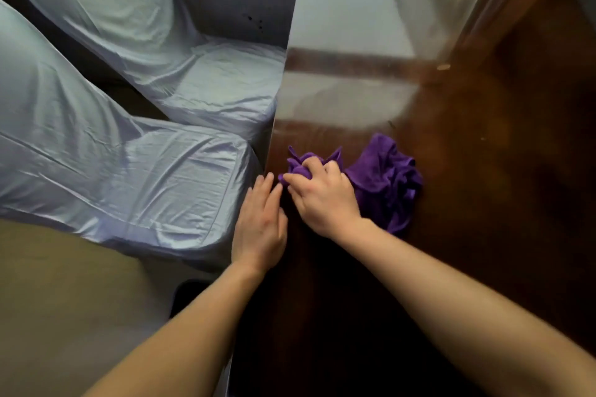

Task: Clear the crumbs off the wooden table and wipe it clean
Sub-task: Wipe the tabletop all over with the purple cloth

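The right hand [322, 193] gripped the bunched purple cloth [383, 177] just inside the table [483, 235] edge, the left hand [261, 229] lying flat and empty at that edge, nearer the drop.

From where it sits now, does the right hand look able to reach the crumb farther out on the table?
Probably yes: the right hand grips the purple cloth, and the table between it and the crumb looks bare.
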